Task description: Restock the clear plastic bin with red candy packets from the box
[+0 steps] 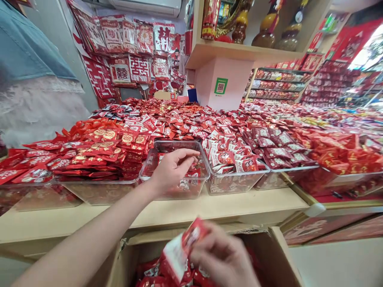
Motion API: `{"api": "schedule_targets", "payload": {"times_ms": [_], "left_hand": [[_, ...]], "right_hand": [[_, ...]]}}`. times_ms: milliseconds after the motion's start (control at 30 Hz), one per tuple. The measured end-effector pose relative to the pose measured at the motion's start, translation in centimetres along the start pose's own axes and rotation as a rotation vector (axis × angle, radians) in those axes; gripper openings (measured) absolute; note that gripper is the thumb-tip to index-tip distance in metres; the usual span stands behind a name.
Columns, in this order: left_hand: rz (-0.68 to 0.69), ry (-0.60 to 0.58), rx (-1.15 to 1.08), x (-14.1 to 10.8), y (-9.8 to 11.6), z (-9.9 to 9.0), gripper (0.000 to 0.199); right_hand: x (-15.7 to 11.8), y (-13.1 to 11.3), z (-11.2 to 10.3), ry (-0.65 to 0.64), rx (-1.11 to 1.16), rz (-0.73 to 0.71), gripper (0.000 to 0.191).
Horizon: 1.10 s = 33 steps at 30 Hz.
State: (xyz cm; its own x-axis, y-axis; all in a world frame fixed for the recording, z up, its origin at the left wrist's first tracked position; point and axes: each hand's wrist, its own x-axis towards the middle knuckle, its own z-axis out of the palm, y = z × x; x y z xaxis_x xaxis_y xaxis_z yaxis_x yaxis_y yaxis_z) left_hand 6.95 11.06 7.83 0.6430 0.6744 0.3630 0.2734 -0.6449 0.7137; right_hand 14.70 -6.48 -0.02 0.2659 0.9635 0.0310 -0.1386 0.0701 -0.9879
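Observation:
My left hand is over a clear plastic bin, its fingers slightly bent and a gap showing by the thumb, with nothing seen in them. A few red packets lie low inside that bin. Lower down, my right hand pinches a red-and-white packet and is blurred by motion. It is over an open cardboard box that contains more red packets, partly hidden by the hand.
Clear bins heaped with red packets, white-and-red packets and dark red packets line a pale wooden counter. A wooden shelf juts out above. A pale blue garment stands at left.

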Motion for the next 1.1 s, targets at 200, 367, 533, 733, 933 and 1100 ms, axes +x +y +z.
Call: {"api": "schedule_targets", "payload": {"times_ms": [200,367,533,733,933,1100], "left_hand": [[-0.301,-0.119,-0.686,-5.7,2.2,3.4,0.035],[-0.347,-0.022,-0.591,-7.1,0.9,5.2,0.027],[-0.269,0.074,-0.598,-8.5,0.1,5.7,0.031],[-0.095,0.145,-0.412,-9.5,-0.3,6.0,0.033],[-0.092,0.179,-0.347,-9.5,-1.0,6.0,0.029],[-0.016,0.181,-0.285,-9.6,-1.5,5.8,0.031]], "right_hand": [[3.8,-3.3,-3.6,0.169,0.023,-0.173,0.011],[4.3,-2.0,-3.2,0.116,0.021,-0.188,0.043],[5.6,-4.3,-5.6,0.015,-0.256,-0.142,0.013],[15.8,-11.9,-12.7,0.512,-0.542,-0.43,0.007],[24.5,-11.6,-15.9,0.416,-0.486,-0.174,0.01],[25.3,-10.2,-16.5,0.493,-0.793,-0.18,0.01]]}}
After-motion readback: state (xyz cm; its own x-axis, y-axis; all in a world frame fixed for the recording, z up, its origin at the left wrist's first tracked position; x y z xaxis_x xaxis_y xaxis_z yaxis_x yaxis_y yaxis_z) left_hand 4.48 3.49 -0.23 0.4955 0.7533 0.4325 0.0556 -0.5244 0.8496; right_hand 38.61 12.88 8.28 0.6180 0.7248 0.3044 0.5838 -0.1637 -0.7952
